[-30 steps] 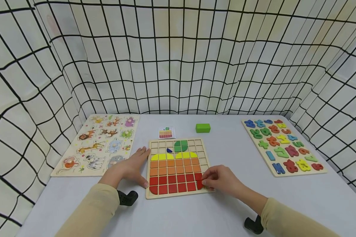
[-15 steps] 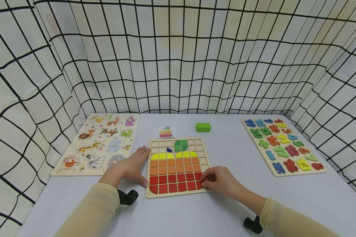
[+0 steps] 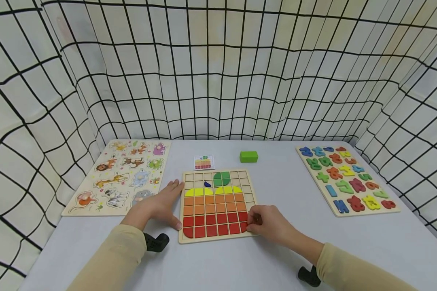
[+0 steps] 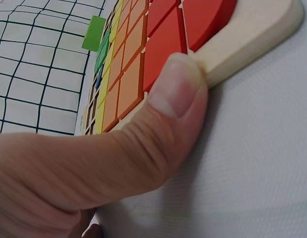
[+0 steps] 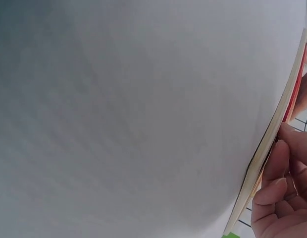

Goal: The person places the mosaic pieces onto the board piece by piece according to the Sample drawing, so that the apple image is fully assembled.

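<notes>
A wooden grid board (image 3: 218,239) lies on the table, filled with rows of red, orange and yellow tiles, with green pieces (image 3: 221,179) and a small blue piece (image 3: 207,184) above. My left hand (image 3: 158,207) rests at its left edge, fingers spread and thumb (image 4: 176,89) against the rim. At the lower right corner my right hand (image 3: 271,224), fingers curled, holds thumb and forefinger at a red corner tile (image 3: 244,227), which looks flat in its cell. In the right wrist view the thumb (image 5: 297,141) touches the board's edge; the tile is largely hidden there.
A picture card (image 3: 204,162) and a green block (image 3: 249,157) stand behind the board. An animal puzzle (image 3: 127,184) lies to the left, a number puzzle (image 3: 346,182) to the right. Black netting over white cloth (image 3: 218,97) encloses the table's back and sides.
The red corner tile, tilted at first, now lies flat in the lower right cell. My right hand has moved only slightly; the left has stayed in place.
</notes>
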Available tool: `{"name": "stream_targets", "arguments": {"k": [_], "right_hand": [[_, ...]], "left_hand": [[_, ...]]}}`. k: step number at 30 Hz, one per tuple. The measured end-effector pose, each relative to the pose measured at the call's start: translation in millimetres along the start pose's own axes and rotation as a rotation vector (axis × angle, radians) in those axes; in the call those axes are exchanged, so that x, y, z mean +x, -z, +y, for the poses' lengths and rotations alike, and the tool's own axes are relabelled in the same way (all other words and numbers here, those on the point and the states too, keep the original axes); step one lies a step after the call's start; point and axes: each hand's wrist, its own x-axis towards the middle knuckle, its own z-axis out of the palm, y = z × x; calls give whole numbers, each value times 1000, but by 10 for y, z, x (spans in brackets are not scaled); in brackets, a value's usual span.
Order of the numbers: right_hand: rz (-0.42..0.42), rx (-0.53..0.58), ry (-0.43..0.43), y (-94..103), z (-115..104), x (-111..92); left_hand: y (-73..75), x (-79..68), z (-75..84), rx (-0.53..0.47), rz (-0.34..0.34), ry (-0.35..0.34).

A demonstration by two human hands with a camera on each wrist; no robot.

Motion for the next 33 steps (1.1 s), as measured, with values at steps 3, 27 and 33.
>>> {"name": "stream_targets", "arguments": {"k": [3, 27, 33], "right_hand": [[15, -9, -12, 17, 1, -1], [39, -159, 68, 217, 95, -90], [14, -134, 49, 464, 266, -66]], "left_hand": [[-1, -8, 7, -2, 4, -9], [-10, 7, 32, 2, 0, -14], [-17, 24, 9, 24, -20, 5]]}}
